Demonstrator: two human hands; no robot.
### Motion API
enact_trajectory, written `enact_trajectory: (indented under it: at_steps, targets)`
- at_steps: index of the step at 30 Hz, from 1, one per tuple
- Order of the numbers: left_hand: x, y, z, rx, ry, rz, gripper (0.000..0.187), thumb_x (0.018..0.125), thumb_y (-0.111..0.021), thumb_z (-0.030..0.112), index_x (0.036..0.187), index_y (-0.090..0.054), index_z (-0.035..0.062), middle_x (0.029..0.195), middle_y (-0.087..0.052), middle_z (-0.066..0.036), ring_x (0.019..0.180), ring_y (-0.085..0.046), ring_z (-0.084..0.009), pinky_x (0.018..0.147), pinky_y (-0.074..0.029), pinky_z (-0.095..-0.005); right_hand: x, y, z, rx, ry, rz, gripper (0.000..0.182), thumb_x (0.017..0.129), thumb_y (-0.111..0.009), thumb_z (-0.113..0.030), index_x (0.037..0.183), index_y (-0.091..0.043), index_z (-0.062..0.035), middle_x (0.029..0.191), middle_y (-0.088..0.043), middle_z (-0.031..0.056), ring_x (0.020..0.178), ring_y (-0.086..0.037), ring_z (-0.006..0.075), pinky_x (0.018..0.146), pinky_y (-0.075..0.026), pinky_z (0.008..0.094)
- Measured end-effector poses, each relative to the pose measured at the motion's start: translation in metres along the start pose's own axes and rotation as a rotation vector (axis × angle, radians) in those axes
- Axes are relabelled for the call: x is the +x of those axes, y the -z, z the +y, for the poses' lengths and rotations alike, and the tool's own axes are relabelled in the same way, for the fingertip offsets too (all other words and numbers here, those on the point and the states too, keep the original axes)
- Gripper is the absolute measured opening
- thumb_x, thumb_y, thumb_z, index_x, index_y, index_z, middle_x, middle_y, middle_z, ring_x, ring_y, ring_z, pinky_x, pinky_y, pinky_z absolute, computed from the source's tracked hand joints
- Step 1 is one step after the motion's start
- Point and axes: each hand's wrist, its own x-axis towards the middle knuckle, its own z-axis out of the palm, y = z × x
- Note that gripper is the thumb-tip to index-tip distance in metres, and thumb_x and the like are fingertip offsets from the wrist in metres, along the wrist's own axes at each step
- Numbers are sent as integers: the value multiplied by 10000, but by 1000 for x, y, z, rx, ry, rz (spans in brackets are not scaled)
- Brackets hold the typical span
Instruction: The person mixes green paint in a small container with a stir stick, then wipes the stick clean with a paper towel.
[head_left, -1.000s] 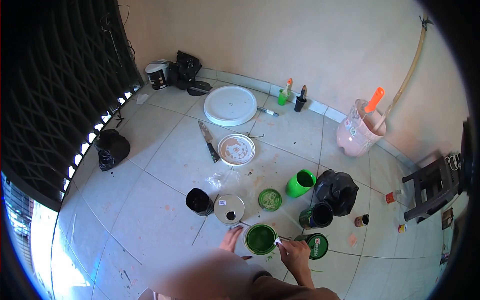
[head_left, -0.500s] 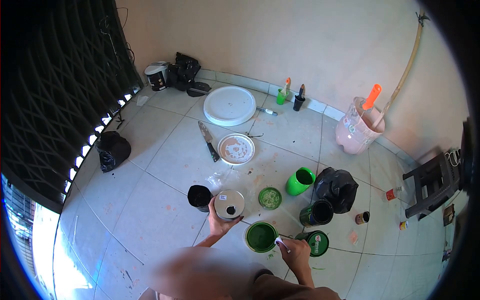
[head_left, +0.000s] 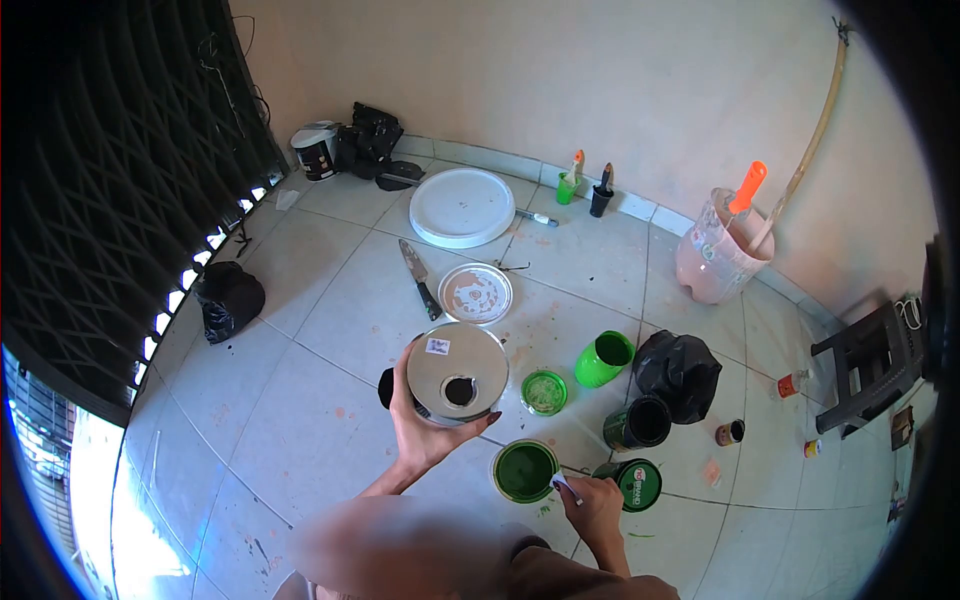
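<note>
My left hand [head_left: 425,437] is wrapped round a round metal can [head_left: 462,352], lifted toward the camera with its top facing me. The can has a dark round hole in its top and a small label beside it. My right hand [head_left: 597,508] is closed at the rim of an open can of green paint [head_left: 525,472]. From its fingers pokes a slim grey stick-like end with a white bit [head_left: 562,484]; I cannot tell what tool it is. A green lid [head_left: 543,393] lies just beyond the paint can. Mostly hidden behind my left hand is a black container [head_left: 386,388].
Right of the paint stand a tipped green-lidded can [head_left: 640,486], a dark can [head_left: 648,422], a green container [head_left: 604,359] and a black bag [head_left: 680,375]. Farther off lie a knife [head_left: 418,275], a paint-smeared lid [head_left: 476,293] and a white lid [head_left: 461,204]. A pink bucket [head_left: 708,262] stands by the wall.
My left hand has raised the metal can up and closer to the camera, so it looks larger and covers more of the black container. My right hand has barely moved.
</note>
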Motion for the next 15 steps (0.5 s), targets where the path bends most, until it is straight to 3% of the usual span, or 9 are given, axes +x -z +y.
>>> enact_trajectory:
  at_steps: [9, 15]
  targets:
    - [-4, 3, 4, -50, -8, -64, 1076, 537, -938, 186, 1387, -310, -17, 1234, -574, -164, 1129, -591, -240, 968, -489, -378, 3, 3, -3, -8, 22, 28, 64, 768, -748, -165, 800, -699, -138, 588, -585, 23, 550, -589, 229, 569, -427, 356]
    - [-39, -8, -64, -8, 55, -99, 1110, 528, -953, 225, 1386, -284, 0, 1231, -579, -167, 1123, -599, -253, 956, -499, -386, 3, 4, -2, -7, 2, 14, 56, 781, -753, -164, 777, -715, -123, 645, -655, 45, 550, -592, 234, 554, -415, 352]
